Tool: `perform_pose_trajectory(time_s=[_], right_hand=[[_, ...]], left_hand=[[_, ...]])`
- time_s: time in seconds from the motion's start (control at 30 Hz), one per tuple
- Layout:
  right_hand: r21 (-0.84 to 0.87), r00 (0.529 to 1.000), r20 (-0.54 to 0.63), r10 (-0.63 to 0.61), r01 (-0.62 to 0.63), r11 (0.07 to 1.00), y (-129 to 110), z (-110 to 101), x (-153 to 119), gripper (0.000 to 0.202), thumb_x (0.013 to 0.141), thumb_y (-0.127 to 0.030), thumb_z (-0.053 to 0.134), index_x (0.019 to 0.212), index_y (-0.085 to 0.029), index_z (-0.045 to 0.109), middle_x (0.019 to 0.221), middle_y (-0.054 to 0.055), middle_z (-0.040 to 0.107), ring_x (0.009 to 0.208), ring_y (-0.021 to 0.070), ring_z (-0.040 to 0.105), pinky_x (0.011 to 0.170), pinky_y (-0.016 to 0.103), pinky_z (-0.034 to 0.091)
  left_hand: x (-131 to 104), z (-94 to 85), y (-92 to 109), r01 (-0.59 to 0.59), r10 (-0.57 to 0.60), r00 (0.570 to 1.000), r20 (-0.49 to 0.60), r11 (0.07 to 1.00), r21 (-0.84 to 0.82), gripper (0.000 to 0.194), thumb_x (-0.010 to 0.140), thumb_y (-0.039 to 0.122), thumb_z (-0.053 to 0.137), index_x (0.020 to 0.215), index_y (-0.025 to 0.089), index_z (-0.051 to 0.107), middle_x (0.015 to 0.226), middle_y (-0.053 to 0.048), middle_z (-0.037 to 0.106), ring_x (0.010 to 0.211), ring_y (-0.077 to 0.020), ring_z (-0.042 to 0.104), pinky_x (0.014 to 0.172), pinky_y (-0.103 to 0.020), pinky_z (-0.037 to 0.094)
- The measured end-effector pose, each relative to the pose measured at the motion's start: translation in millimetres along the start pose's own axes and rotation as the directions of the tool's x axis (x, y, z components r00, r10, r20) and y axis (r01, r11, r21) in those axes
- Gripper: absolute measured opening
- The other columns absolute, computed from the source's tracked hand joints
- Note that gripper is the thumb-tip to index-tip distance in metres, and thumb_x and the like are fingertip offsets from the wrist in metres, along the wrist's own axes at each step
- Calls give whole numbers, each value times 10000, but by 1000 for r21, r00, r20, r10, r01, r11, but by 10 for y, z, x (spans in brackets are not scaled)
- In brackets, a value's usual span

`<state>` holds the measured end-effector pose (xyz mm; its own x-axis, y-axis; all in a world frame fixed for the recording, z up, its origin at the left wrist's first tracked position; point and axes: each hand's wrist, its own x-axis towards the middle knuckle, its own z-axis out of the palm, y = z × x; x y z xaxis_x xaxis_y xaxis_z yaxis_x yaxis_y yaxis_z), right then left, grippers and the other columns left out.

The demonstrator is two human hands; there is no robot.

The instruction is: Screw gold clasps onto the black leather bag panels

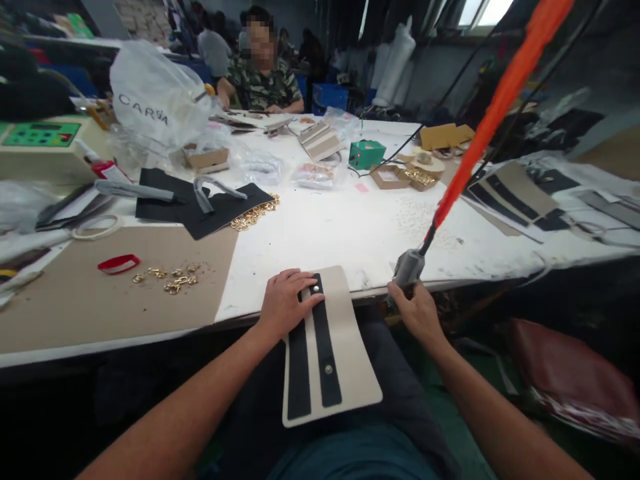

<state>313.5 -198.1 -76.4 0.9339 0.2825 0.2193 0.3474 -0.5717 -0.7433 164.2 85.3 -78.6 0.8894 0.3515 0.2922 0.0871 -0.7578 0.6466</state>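
A beige panel (353,353) with two black strips lies across the table's front edge and the lap. Two round metal snaps show on its right strip (324,333). My left hand (287,303) rests on the panel's upper left part, fingers spread, with the thumb and fingertips by the upper snap. To the right, my right hand (417,310) is closed around a grey handheld tool (409,267), which hangs from an orange coiled cord (493,113). The tool is held at the table's front edge, apart from the panel.
Gold rings (180,279) and a red strap loop (119,264) lie on a brown sheet (210,247) at left. Black pieces (165,207) sit behind. A green box (367,154) stands farther back. A person (260,73) sits across the white table (320,227).
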Motion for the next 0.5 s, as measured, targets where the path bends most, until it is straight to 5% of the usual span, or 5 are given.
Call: perform_pose_trajectory(time_s=[0.13, 0.27, 0.37, 0.43, 0.5], right_hand=[[-196, 887, -264, -379, 336, 921, 67, -81, -323, 722, 941, -421, 716, 1560, -153, 457, 1486, 230, 546, 1381, 390, 520, 1142, 590, 430], [-160, 716, 80, -694, 696, 700, 28, 194, -592, 547, 972, -142, 645, 1497, -275, 564, 1546, 157, 539, 1461, 336, 474, 1151, 540, 441], [47, 597, 209, -774, 785, 618, -153, 444, -538, 347, 979, -175, 674, 1303, -294, 709, 1463, 105, 637, 1463, 316, 483, 1164, 535, 415], [233, 603, 185, -776, 740, 631, -374, 497, -420, 187, 989, -248, 694, 1160, -286, 758, 1261, 62, 754, 1344, 290, 600, 1175, 518, 391], [403, 712, 139, -689, 594, 696, -645, 441, -294, 119, 1003, -336, 686, 998, -255, 773, 1005, 24, 792, 1094, 252, 714, 1105, 453, 451]], left_hand=[[26, -2, 25, 23, -22, 1000, 19, 998, -53, 269, 811, 379, 845, 1067, 300, 817, 1266, -32, 781, 1308, -351, 578, 1173, -543, 357], [68, 1, 49, 69, -66, 997, 26, 987, -147, 267, 777, 368, 852, 1034, 299, 828, 1261, -58, 778, 1325, -363, 554, 1215, -568, 320], [92, -43, 85, 137, -132, 991, 37, 950, -282, 265, 719, 374, 884, 964, 286, 840, 1216, -75, 790, 1335, -371, 547, 1248, -570, 286], [85, -105, 110, 206, -200, 978, 57, 890, -407, 260, 683, 396, 907, 901, 271, 842, 1143, -81, 807, 1316, -379, 570, 1264, -574, 270], [48, -184, 144, 280, -285, 955, 81, 779, -562, 284, 673, 439, 913, 872, 253, 833, 1071, -80, 817, 1286, -386, 607, 1272, -586, 266]])
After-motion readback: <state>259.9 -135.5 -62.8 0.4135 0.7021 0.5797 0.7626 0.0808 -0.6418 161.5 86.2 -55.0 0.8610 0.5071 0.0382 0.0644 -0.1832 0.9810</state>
